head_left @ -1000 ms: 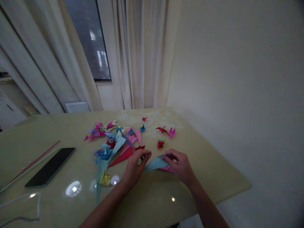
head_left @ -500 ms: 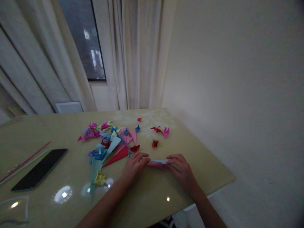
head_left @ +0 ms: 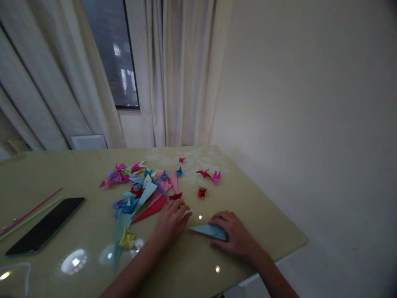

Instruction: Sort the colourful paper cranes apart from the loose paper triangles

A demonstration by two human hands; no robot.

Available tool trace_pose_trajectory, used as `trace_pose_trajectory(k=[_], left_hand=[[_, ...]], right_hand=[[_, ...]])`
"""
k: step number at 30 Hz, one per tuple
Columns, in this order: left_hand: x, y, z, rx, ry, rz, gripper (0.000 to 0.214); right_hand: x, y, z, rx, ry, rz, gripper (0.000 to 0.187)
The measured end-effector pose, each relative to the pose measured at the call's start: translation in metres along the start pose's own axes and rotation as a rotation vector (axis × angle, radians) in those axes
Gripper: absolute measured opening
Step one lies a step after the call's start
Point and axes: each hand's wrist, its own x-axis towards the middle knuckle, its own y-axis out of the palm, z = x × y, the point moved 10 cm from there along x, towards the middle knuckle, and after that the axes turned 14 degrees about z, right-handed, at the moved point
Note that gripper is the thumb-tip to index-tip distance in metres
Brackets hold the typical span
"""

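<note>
The light blue folded paper (head_left: 208, 230) lies flat at the near right of the table (head_left: 273, 223). The right hand (head_left: 235, 236) presses it down with flat, spread fingers, gripping nothing. The left hand (head_left: 171, 219), on that paper 0.5 s ago, has let go and now rests open and empty beside the red paper triangle (head_left: 151, 209), right of a black phone (head_left: 43, 227).

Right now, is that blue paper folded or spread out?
Folded: the blue paper tapers to a narrow point under the right hand.
</note>
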Motion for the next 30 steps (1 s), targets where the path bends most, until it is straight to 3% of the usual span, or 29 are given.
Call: trace_pose_trajectory(k=[2,4,8,10,15,19,22,25,27,30], left_hand=[[-0.003,-0.008,0.024,0.045,-0.154,-0.062,0.026],[-0.004,-0.002,0.039,0.033,-0.211,-0.007,0.026],[-0.002,0.014,0.043,-0.128,-0.148,0.116,0.014],[-0.001,0.011,0.037,-0.202,-0.075,0.084,0.012],[-0.006,-0.001,0.009,-0.243,0.156,-0.025,0.014],[-0.013,0.002,-0.003,-0.23,0.205,-0.024,0.017],[-0.014,0.009,-0.006,-0.22,0.177,-0.007,0.025],[-0.014,0.005,-0.001,-0.197,0.144,-0.088,0.03],[-0.013,0.0,0.011,-0.149,0.083,-0.133,0.029],[-0.009,-0.002,0.037,-0.014,-0.05,-0.104,0.036]], right_hand=[[0.008,-0.011,0.001,0.026,-0.043,-0.026,0.062],[0.021,-0.032,0.0,0.051,-0.069,-0.121,0.057],[0.056,-0.078,-0.005,0.114,-0.102,-0.361,0.034],[0.077,-0.086,0.0,0.139,-0.166,-0.361,0.035],[0.106,-0.05,0.031,0.259,-0.417,-0.07,0.048],[0.103,-0.03,0.029,0.456,-0.425,-0.019,0.02],[0.098,-0.038,0.02,0.518,-0.407,-0.072,0.019],[0.096,-0.054,0.001,0.532,-0.343,-0.107,0.019],[0.092,-0.069,-0.021,0.515,-0.264,-0.153,0.016],[0.083,-0.089,-0.065,0.474,-0.12,-0.241,0.012]])
